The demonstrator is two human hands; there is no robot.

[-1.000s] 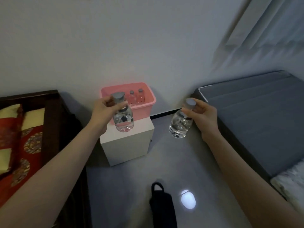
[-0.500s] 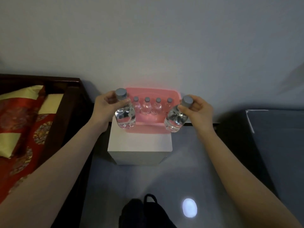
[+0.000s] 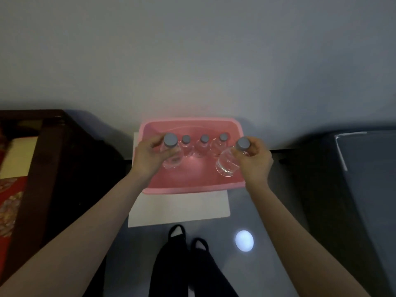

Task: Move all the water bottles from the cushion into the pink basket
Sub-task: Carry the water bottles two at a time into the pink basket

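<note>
The pink basket [image 3: 192, 186] sits on a white box against the wall. Three clear water bottles with grey caps [image 3: 204, 144] stand in a row along its back. My left hand [image 3: 147, 155] grips another clear bottle [image 3: 171, 155] by its neck, upright, inside the basket's left side. My right hand [image 3: 255, 159] holds a tilted bottle [image 3: 228, 165] by its cap over the basket's right side. The cushion is only partly seen at the far left.
The white box [image 3: 180, 209] stands on a glossy grey floor. A dark wooden bench [image 3: 49, 168] with a red and yellow cushion [image 3: 10, 189] is on the left. A grey mattress [image 3: 370, 179] lies right. My legs and feet [image 3: 188, 260] are below.
I have stepped up to the basket. Both hands have carried their bottles from in front of it to over and into it, the left bottle lower inside.
</note>
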